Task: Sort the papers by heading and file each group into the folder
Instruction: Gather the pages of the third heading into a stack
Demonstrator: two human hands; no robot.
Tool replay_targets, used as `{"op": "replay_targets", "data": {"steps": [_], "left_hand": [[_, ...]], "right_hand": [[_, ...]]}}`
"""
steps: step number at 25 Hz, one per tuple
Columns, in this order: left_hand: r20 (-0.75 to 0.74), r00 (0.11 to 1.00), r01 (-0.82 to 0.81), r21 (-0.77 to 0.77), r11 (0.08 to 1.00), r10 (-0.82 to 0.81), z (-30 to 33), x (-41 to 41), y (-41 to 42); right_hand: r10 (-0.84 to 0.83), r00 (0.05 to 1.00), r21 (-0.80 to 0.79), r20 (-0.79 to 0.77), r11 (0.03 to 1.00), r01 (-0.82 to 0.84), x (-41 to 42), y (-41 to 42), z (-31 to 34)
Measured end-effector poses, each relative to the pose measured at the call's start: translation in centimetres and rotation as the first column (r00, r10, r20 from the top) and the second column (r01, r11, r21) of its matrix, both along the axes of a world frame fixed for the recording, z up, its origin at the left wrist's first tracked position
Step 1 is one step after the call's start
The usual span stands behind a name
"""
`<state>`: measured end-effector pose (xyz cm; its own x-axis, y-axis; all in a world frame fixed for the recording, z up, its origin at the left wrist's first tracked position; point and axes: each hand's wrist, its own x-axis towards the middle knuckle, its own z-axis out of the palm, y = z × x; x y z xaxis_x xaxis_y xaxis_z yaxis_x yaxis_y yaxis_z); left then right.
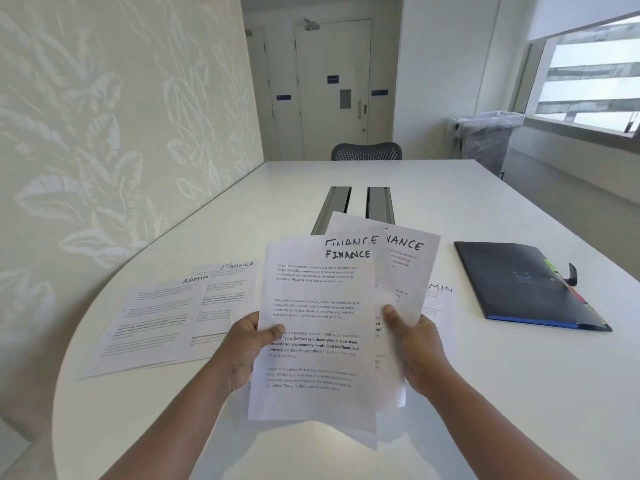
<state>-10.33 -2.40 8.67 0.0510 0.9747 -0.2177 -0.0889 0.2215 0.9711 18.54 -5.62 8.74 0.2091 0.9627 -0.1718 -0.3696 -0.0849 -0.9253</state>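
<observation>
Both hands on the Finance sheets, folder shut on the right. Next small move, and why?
Probably reach for the loose Finance sheet on the table's left, half under an Admin sheet. The left hand and right hand grip a fan of Finance sheets, so that group looks one short; the folder is closed.

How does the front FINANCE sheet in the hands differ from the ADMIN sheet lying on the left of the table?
The front FINANCE sheet is held up off the table by the left hand and right hand; the ADMIN sheet lies flat, untouched. Their handwritten headings differ. The FINANCE sheet tops a fanned stack of FINANCE sheets; the ADMIN sheet overlaps a sheet headed FINANCE. Both are white, with printed paragraphs.
</observation>
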Motion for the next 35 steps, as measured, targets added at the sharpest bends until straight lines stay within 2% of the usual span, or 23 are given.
{"op": "replay_targets", "data": {"steps": [3,8,14,18,22,27,32,35], "left_hand": [[-0.051,0.998,-0.022,0.057,0.998,0.025,0.1,-0.3,-0.1],[-0.022,0.999,-0.023,0.036,0.999,0.024,0.7,-2.1,-0.1],[-0.011,1.000,-0.023,0.040,0.999,0.023,0.8,-2.5,0.1],[0.007,1.000,-0.026,0.034,0.999,0.026,0.1,-1.8,-0.1],[0.006,1.000,0.007,0.017,1.000,-0.007,-0.1,-1.1,-0.8],[-0.025,0.993,0.113,-0.029,0.993,-0.114,-0.6,1.0,-2.2],[-0.057,0.990,0.131,-0.005,0.991,-0.131,-0.6,3.4,-3.0],[-0.070,0.988,0.136,-0.011,0.991,-0.137,-0.4,4.3,-3.8]], "right_hand": [[0.004,1.000,-0.003,-0.001,1.000,-0.004,0.6,0.2,0.1],[-0.004,1.000,0.047,-0.005,0.999,0.005,2.1,0.9,0.4],[0.098,0.995,0.076,-0.020,0.992,-0.096,1.8,0.4,0.1],[0.185,0.981,0.081,0.065,0.978,-0.190,1.3,-0.3,-0.8],[0.155,0.981,0.024,0.121,0.987,-0.159,2.2,-0.6,-0.7],[0.109,0.994,0.028,0.018,0.994,-0.109,4.4,-1.3,0.7],[0.110,0.990,0.040,-0.090,0.994,-0.106,5.8,-1.5,1.0],[0.136,0.986,0.058,-0.097,0.990,-0.131,6.1,-1.6,1.0]]}}
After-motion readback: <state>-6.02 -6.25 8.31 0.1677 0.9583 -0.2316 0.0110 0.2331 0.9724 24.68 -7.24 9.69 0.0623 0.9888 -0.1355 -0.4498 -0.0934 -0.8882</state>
